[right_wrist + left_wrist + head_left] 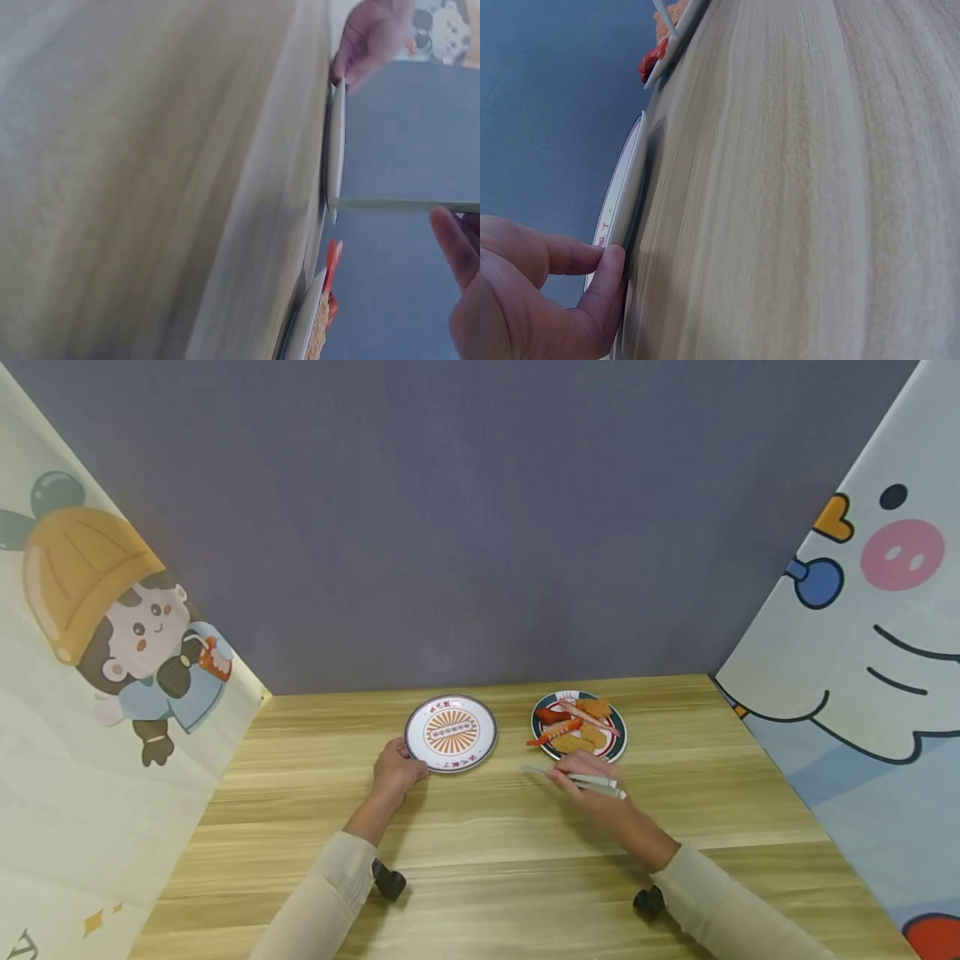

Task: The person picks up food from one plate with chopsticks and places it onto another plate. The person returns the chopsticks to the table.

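A white plate [452,734] with an orange sunburst pattern and a dark rim lies on the left of the table. My left hand [397,768] pinches its near-left edge, thumb and fingers on the rim as the left wrist view shows. Pale green chopsticks [592,779] are held in my right hand [592,785], their tips pointing left over the wood with nothing between them. Just beyond that hand stands a dark-rimmed plate [619,747] of food. On it are a red-orange shrimp [557,732], a pinkish stick-shaped piece [588,717] and several golden fried pieces [573,743].
The wooden table [480,852] ends at a grey-blue panel [480,527] behind both plates. White side panels with cartoon prints stand at left [67,760] and right [847,693]. A strip of bare wood separates the two plates.
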Demonstrator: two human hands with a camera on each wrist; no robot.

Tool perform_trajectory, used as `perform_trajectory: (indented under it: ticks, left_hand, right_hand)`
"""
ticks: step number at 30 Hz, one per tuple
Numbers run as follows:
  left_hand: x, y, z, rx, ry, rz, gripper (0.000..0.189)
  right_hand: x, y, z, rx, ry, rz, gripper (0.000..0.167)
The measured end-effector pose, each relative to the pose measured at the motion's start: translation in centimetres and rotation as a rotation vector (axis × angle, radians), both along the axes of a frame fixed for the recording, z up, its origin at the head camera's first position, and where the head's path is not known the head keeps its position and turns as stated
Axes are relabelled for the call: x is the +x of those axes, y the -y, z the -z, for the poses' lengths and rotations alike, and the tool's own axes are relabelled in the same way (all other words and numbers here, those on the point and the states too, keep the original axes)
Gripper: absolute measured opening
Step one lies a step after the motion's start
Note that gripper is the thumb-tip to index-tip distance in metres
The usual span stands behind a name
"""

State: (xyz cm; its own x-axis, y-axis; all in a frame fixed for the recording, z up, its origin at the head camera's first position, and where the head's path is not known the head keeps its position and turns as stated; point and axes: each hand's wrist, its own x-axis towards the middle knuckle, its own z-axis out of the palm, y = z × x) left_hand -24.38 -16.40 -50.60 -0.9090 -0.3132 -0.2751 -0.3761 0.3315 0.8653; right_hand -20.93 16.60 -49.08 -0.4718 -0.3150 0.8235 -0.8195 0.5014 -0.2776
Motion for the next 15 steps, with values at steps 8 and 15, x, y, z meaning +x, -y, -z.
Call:
perform_trajectory:
  ticks: [8, 15]
  left_hand:
    - [0.1, 0.1, -0.1, -0.021, -0.001, 0.001, 0.083]
    - [0.0, 0.1, -0.1, -0.025, 0.01, -0.001, 0.083]
  right_hand:
    - [0.9, 1.1, 0.9, 0.234, -0.31, -0.149, 0.028]
    - [1.4, 1.4, 1.6, 0.365, -0.405, -0.187, 0.03]
